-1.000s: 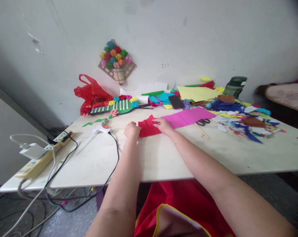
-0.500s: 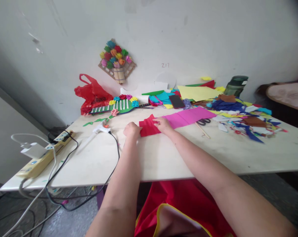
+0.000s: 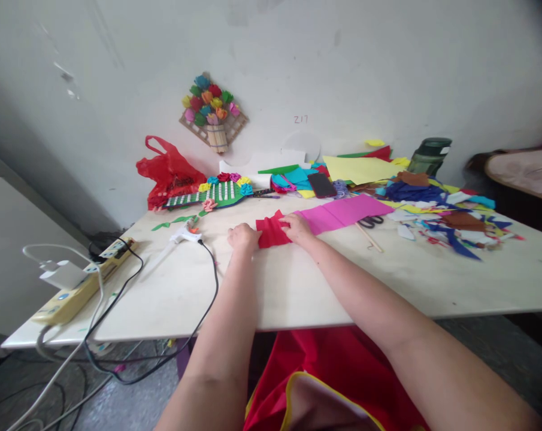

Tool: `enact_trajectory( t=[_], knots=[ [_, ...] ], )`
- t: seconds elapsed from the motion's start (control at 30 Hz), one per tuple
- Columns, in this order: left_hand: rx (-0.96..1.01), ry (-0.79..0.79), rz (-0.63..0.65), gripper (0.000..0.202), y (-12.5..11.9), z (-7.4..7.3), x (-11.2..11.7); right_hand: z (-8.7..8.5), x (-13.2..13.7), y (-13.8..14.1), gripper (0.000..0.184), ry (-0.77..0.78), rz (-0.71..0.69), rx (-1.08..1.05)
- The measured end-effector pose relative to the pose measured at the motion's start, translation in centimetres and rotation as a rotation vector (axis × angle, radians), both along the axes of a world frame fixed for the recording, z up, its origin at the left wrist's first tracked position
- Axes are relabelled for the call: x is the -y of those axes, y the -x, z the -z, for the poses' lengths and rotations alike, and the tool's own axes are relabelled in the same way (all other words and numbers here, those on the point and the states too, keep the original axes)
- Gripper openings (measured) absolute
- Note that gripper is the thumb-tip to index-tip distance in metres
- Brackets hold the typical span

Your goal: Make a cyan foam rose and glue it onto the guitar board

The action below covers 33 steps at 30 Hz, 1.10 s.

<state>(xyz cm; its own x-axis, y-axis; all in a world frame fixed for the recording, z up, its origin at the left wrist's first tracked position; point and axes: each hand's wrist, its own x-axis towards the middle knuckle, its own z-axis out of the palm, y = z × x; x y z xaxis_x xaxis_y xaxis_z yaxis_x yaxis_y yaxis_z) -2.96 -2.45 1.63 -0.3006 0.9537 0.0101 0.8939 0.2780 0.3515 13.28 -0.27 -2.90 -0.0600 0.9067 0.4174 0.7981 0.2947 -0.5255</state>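
Note:
A short piece of red crepe paper (image 3: 269,232) lies on the table between my hands, its surface wrinkled. My left hand (image 3: 244,237) is closed at the paper's left edge, fingertips largely hidden. On the paper's right part, my right hand (image 3: 296,228) pinches it with thumb and fingers. A long pink crepe paper strip (image 3: 342,212) stretches away to the right from beside my right hand. Black-handled scissors (image 3: 370,222) and a thin wooden stick (image 3: 370,238) stick out from under that strip.
A white glue gun (image 3: 185,232) with a black cord and a power strip (image 3: 86,282) are at left. Behind lie a flower-decorated green craft (image 3: 221,194), a red plastic bag (image 3: 169,170) and a phone (image 3: 321,185). Paper scraps (image 3: 463,221) and a bottle (image 3: 429,157) are at right.
My left hand and the red paper's left edge have shifted slightly to the right, toward my right hand. My right hand has hardly moved.

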Motion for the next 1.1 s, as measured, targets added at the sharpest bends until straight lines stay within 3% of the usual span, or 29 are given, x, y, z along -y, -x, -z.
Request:
enact_trajectory(
  t=[0.33, 0.63, 0.83, 1.1],
  knots=[
    [0.0, -0.054, 0.038, 0.024, -0.8, -0.1, 0.3, 0.7, -0.5, 0.0, 0.03, 0.012, -0.016, -0.114],
    [0.182, -0.205, 0.065, 0.013, -0.6, 0.5, -0.2, 0.6, -0.6, -0.2, 0.035, 0.01, -0.008, -0.127],
    [0.308, -0.271, 0.029, 0.04, -0.5, 1.1, -0.6, 0.2, -0.2, -0.1, 0.034, 0.007, -0.009, -0.108],
    [0.533, -0.198, 0.172, 0.054, -0.2, 1.2, -0.5, 0.0, 0.0, 0.1, 0.033, 0.011, 0.005, -0.094]
  ],
)
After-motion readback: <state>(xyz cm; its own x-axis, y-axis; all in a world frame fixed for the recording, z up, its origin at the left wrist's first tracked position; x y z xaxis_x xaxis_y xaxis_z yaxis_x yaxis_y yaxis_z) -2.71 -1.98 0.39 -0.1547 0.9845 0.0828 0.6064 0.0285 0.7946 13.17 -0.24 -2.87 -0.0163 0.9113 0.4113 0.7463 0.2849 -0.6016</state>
